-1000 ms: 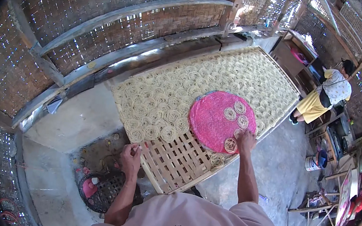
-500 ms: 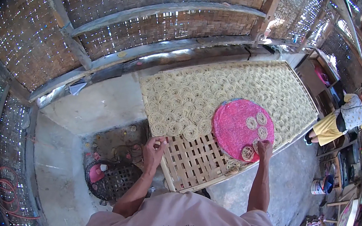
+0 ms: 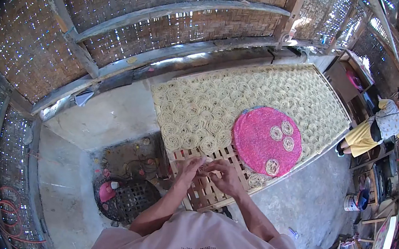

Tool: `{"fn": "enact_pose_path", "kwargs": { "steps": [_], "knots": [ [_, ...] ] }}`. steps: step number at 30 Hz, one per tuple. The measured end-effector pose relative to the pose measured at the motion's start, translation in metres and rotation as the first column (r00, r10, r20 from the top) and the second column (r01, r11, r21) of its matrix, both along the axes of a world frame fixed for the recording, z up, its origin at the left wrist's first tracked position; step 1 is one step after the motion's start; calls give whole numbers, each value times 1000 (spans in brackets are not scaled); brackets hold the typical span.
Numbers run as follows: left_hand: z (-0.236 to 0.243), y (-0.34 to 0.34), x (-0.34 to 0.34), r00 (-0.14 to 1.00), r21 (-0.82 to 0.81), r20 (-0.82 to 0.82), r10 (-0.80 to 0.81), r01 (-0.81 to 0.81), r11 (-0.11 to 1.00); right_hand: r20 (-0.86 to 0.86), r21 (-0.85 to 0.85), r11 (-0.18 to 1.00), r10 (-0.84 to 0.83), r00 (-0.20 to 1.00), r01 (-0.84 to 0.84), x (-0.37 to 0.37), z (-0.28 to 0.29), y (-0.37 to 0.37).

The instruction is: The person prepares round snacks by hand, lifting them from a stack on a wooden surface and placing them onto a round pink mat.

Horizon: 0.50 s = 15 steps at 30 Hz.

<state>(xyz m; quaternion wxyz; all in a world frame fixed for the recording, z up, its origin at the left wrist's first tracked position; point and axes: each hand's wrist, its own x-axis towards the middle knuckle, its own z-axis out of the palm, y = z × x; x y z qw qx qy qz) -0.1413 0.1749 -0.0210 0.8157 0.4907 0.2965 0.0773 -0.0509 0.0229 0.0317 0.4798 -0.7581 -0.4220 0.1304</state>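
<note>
My left hand [image 3: 188, 169] and my right hand [image 3: 227, 176] meet above the bare near end of a woven bamboo rack [image 3: 209, 194]. Their fingers are closed around a small coil of pale, noodle-like strands, mostly hidden by the fingers. To the right, a round pink tray [image 3: 256, 140] lies on the rack, carrying several such coils, one a flat coil [image 3: 272, 167] near its front edge. Rows of pale coils [image 3: 192, 118] cover the rest of the rack. A loose coil [image 3: 255, 180] sits beside the tray at the rack's near right edge.
A dark woven basket [image 3: 136, 201] with a pink thing inside stands on the floor at left. Another person [image 3: 380, 124] is at the far right near shelves. A bucket [image 3: 355, 201] stands at right. A woven wall [image 3: 182, 25] closes the back.
My right hand has moved left from the pink tray, and one coil has gone from the tray. My left hand has moved right to meet it over the bare slats.
</note>
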Motion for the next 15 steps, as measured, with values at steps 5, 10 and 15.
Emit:
{"fn": "enact_pose_path", "kwargs": {
  "steps": [5, 10, 15],
  "knots": [
    [-11, 18, -7, 989, 190, 143, -29, 2, 982, -314, 25, 996, -78, 946, 91, -1, -22, 13],
    [-21, 29, -2, 992, 311, 110, -64, 27, 950, -677, -48, 999, -43, 735, 14, 12, -42, 30],
    [-25, 32, 10, 996, 680, -42, 81, -30, 732, -328, -203, 970, -197, 924, 135, 19, -56, 50]
  ]
}}
